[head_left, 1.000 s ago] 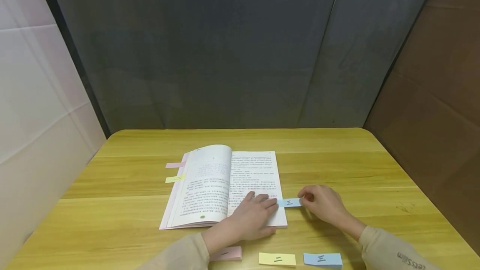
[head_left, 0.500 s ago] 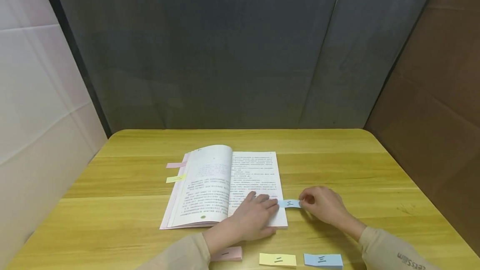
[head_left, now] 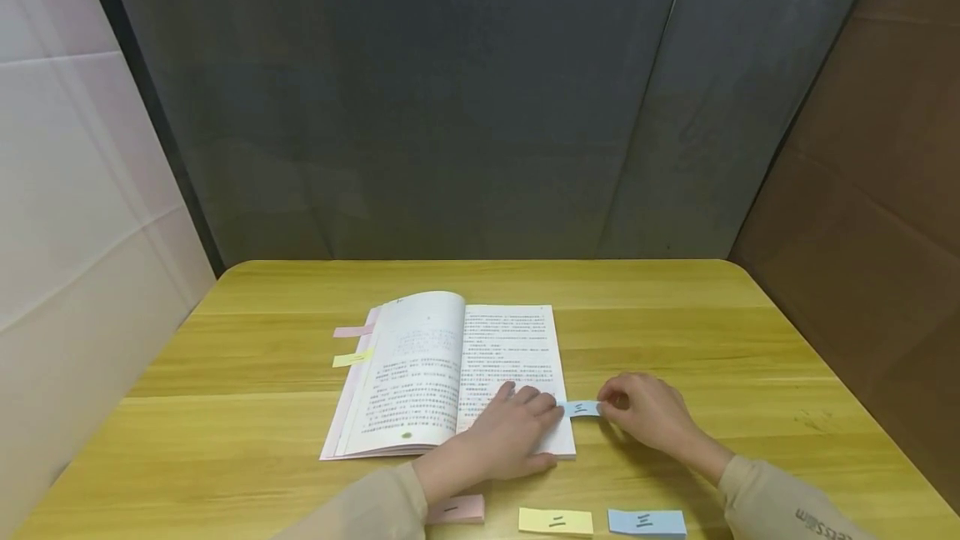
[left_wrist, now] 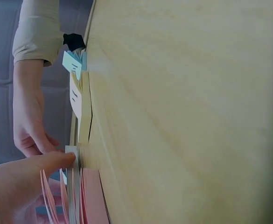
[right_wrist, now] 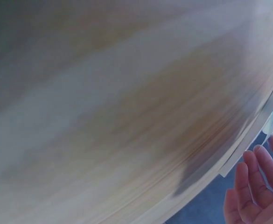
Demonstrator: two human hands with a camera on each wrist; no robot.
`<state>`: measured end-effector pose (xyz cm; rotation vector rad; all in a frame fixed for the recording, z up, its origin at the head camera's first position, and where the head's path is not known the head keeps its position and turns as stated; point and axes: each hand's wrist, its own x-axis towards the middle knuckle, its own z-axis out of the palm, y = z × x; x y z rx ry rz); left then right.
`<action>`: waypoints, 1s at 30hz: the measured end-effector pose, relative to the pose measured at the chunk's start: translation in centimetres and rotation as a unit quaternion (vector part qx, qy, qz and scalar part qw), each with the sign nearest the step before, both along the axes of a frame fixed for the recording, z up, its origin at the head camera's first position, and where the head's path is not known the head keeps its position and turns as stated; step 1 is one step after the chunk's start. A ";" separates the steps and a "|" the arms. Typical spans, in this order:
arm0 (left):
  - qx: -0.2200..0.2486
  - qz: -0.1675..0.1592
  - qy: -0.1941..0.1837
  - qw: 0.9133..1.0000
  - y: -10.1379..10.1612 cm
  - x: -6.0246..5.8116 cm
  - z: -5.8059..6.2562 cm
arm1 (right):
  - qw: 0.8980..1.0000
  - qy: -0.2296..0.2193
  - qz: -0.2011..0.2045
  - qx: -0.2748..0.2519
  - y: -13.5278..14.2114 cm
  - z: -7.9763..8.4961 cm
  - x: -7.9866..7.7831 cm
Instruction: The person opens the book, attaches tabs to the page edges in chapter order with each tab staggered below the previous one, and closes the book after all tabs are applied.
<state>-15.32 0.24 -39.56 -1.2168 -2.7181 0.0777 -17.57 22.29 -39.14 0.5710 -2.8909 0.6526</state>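
An open book [head_left: 416, 357] lies on the table. My left hand [head_left: 510, 436] rests on the lower part of its right page, fingers spread, thumb at the bottom edge. Its fingertips touch the left end of a blue sticky note [head_left: 582, 408], which juts out past the page's right edge and bears dark strokes. My right hand [head_left: 648, 411] pinches the note's free end between thumb and index finger. In the right wrist view the fingers [right_wrist: 260, 175] stand beside the book's edge. The left wrist view shows the left thumb [left_wrist: 57, 161] against the book's edge.
A pink pad [head_left: 459, 509], a yellow pad [head_left: 555, 521] and a blue pad [head_left: 647, 522] of sticky notes lie along the near side. Pink [head_left: 352, 331] and yellow [head_left: 351, 358] tabs stick out from the book's left side. Dark panels [head_left: 465, 107] rise behind the table [head_left: 225, 407].
My left hand has shifted slightly right, its fingertips now at the page's edge over the note. The right hand keeps its pinch, nearly still.
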 end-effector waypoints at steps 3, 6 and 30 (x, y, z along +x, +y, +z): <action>-0.001 -0.003 0.003 1.000 0.3 -0.2 -0.1 | 1.000 0.000 0.000 0.000 0.0 0.0 0.0; -0.006 -0.002 -0.002 1.000 0.5 -0.4 0.0 | 1.000 0.002 0.000 0.000 0.1 -0.1 0.0; 0.082 0.055 0.003 0.995 -6.8 2.1 3.0 | 0.971 0.219 0.072 -0.060 -0.8 2.1 0.2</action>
